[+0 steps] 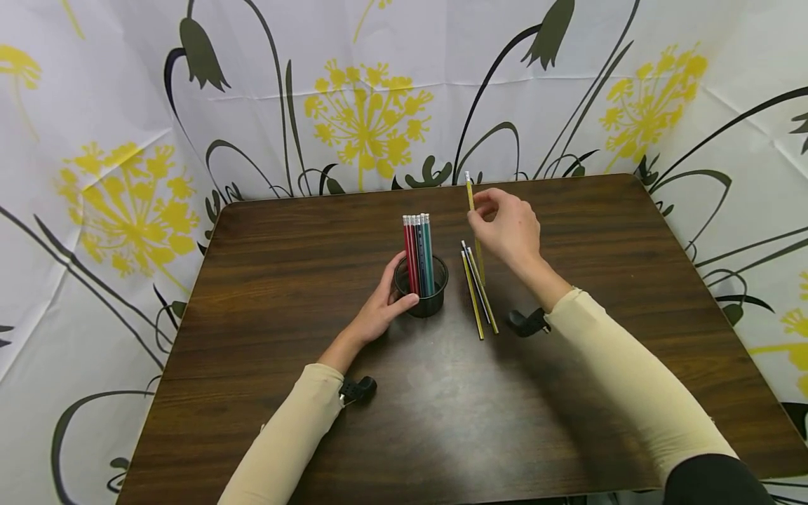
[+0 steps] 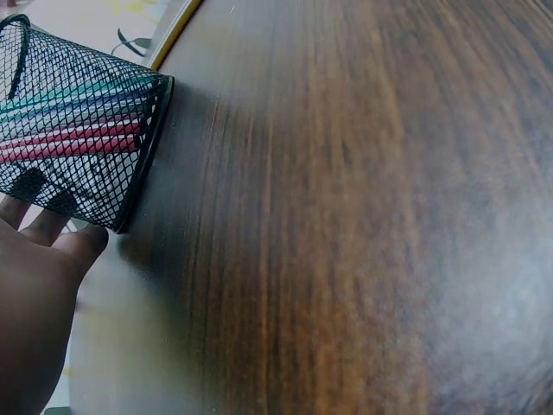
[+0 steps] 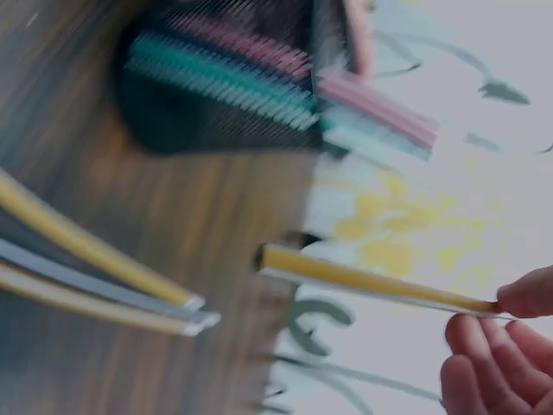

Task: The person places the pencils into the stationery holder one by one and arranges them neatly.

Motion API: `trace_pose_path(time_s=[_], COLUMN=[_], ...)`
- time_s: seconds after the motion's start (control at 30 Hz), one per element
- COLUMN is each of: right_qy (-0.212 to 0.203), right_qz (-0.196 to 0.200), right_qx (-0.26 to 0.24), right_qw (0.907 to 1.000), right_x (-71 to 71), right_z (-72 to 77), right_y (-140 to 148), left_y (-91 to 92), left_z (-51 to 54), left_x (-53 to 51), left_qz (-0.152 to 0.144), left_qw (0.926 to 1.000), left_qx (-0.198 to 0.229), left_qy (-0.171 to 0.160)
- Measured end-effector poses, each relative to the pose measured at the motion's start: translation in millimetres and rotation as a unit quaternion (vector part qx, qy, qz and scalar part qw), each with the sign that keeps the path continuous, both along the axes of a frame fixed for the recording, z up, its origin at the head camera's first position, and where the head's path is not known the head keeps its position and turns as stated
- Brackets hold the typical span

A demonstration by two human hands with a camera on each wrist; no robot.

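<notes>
A black mesh cup (image 1: 429,306) stands on the table with several red, dark and teal pencils (image 1: 419,256) upright inside. My left hand (image 1: 377,303) curls round its left side, thumb at the front; the left wrist view shows fingers against the mesh (image 2: 82,186). To the right of the cup, my right hand (image 1: 511,226) pinches a yellow pencil (image 1: 470,189) near its upper end, holding it roughly upright. Below that hand, a few yellow and dark pencils (image 1: 473,298) lie close together on the table; their white-tipped ends show in the right wrist view.
The brown wooden table (image 1: 284,266) reaches back to a white cloth (image 1: 404,42) printed with yellow flowers and grey-green stems. Black wrist devices (image 1: 358,389) sit at both sleeves, the right one beside the loose pencils.
</notes>
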State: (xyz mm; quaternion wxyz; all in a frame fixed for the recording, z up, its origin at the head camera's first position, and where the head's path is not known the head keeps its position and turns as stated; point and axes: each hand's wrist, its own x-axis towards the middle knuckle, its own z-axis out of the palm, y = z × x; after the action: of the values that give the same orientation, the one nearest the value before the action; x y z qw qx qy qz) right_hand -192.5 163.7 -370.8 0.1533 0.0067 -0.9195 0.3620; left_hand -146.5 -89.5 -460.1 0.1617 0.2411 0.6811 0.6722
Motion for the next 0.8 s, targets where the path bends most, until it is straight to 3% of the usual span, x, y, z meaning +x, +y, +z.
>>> trace_pose_path(time_s=[0.17,0.37,0.53,0.8], right_qy=[0.079,0.13,0.125,0.092], right_qz=[0.05,0.114,0.144,0.149], right_qx=[-0.088,-0.119,-0.1,-0.068], right_qw=[0.9917,0.9777,0.9765,0.9822], right_x=[10.5,20.6,25.9,32.9], right_z=[18.4,14.4,-1.3,-20.6], right_y=[-17.2,-34.2,-40.5,-42.8], left_y=[-1.0,-0.6,0.0,0.2], left_z=[-0.8,-2.3,-2.0,-1.7], left_x=[-0.3,-1.2,-1.4,-1.9], left_qz=[0.004,-0.003,-0.008,-0.007], left_qw=[0.9999,1.0,0.9999,0.9999], left_qx=[-0.011,0.004,0.011,0.007], left_qy=[-0.003,0.001,-0.003,-0.006])
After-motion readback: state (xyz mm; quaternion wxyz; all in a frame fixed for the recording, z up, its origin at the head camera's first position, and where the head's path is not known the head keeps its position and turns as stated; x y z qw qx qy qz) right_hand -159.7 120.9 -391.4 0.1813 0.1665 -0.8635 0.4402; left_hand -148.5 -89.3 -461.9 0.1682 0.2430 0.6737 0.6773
